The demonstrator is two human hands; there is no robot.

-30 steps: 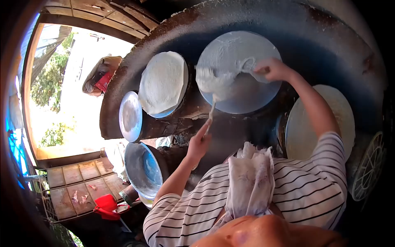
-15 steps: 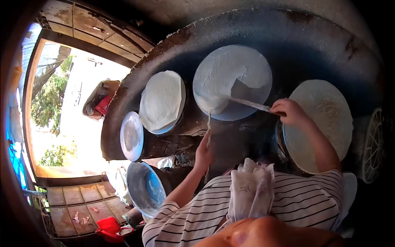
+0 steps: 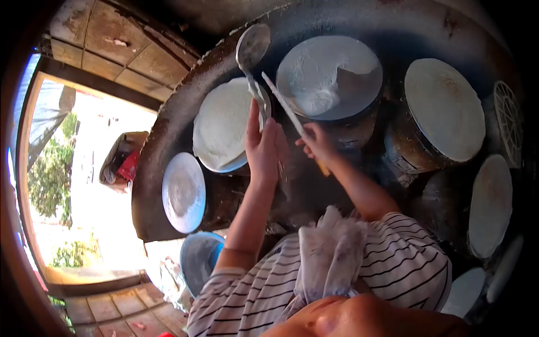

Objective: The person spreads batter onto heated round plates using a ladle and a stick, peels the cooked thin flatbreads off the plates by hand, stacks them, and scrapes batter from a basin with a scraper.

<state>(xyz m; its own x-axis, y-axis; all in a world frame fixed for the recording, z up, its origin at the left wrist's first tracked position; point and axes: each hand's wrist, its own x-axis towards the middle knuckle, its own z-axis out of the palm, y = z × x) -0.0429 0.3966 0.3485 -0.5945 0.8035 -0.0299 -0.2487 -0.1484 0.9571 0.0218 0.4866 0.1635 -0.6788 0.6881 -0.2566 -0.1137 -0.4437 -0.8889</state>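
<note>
My left hand (image 3: 263, 149) grips a long-handled metal ladle (image 3: 252, 48), its round bowl raised beyond the far edge of the left round pan. In my right hand (image 3: 319, 143) is a long, flat, pale stick (image 3: 285, 106) with an orange end, pointing up and left, close to the ladle's handle. Behind the stick, a round pan (image 3: 368, 90) bears a white batter layer (image 3: 306, 73), with a wet pool near its front and a bare patch at right. A pale round flatbread (image 3: 222, 123) covers the left pan and overhangs its edge.
Flatbreads lie on a right-hand pan (image 3: 443, 109) and a lower right one (image 3: 491, 205). A round grid rack (image 3: 507, 121) stands at far right. Left are a pale disc (image 3: 184, 191) and a blue bucket (image 3: 201, 258). A dark curved wall (image 3: 168, 140) rims the stove.
My left hand has lifted the ladle out of the batter, up and left. My right hand has brought the stick off the pan, leftward. The view has shifted and turned.
</note>
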